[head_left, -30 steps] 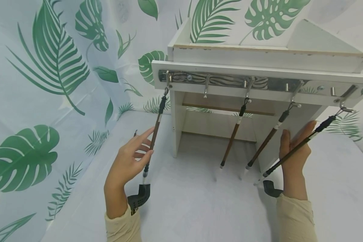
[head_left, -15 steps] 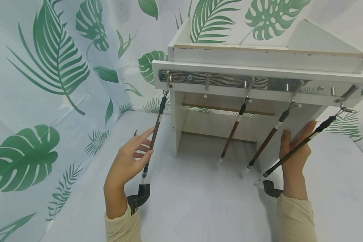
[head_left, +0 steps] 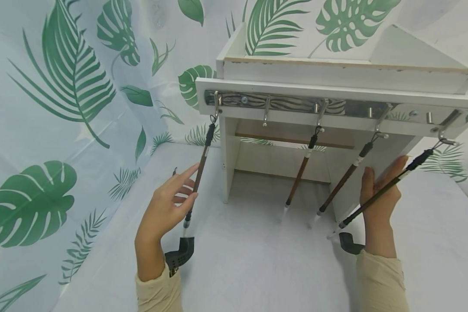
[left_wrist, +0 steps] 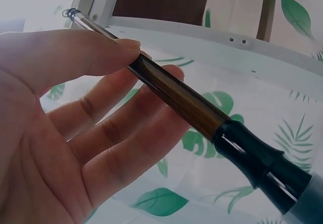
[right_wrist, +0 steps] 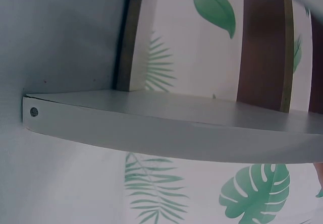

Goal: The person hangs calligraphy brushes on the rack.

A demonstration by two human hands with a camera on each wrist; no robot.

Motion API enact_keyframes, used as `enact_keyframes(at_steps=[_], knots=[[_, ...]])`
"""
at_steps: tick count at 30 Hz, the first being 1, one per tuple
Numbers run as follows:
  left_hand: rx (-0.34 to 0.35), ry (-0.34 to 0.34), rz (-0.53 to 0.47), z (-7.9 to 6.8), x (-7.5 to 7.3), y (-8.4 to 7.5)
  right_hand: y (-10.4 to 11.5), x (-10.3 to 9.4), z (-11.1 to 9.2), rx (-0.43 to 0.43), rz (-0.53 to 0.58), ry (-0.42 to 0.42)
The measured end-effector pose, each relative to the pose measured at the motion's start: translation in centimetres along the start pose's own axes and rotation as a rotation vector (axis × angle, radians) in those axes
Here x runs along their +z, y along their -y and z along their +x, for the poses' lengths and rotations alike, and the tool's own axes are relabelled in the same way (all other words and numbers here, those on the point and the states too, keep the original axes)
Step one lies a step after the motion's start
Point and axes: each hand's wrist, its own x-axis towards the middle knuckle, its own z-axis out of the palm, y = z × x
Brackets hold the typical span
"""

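Brown stick (head_left: 199, 177) with black ends hangs by a thin string loop (head_left: 213, 118) from the hook (head_left: 216, 99) at the left end of a shiny hook rail (head_left: 296, 103) (it looks a bit like a paint brush). Its spot is just outside the left wall of the white stand (head_left: 229, 173). The left grip (head_left: 165, 210) pinches it softly, thumb on one side and fingertips on the other. The right grip (head_left: 382, 197) seems to hold the stand's right side wall (head_left: 394, 149) by its front edge. Three more sticks (head_left: 299, 175) hang on other hooks, and one hook (head_left: 266, 112) has none. What could go wrong? The loop sits round the bent hook, so if the stick is pulled straight down or out, the loop may catch, and the string could stretch or snap. A hard tug might rock the stand, as the rail sticks out in front. Only fingertips touch the smooth stick, so a weak pinch could let it slip and swing into the stand. Its pale tip (head_left: 185, 232) is near the black wrist gear (head_left: 185, 248) and might bump it. The far-right stick (head_left: 386, 188) crosses in front of the right grip, so a quick move there could knock it.
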Motion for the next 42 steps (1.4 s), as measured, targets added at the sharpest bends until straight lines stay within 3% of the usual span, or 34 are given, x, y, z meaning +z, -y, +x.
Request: enact_keyframes(at_steps=[24, 36, 42], knots=[[-0.005, 0.000, 0.003, 0.7, 0.9, 0.8, 0.0, 0.1, -0.1, -0.007, 0.016, -0.028], [-0.037, 0.036, -0.102, 1.3, 2.3, 2.5, 0.0, 0.1, -0.2, -0.008, 0.015, -0.033], [-0.042, -0.001, -0.153, 1.6, 3.2, 3.4, 0.0, 0.0, -0.2, 0.014, 0.000, -0.025]])
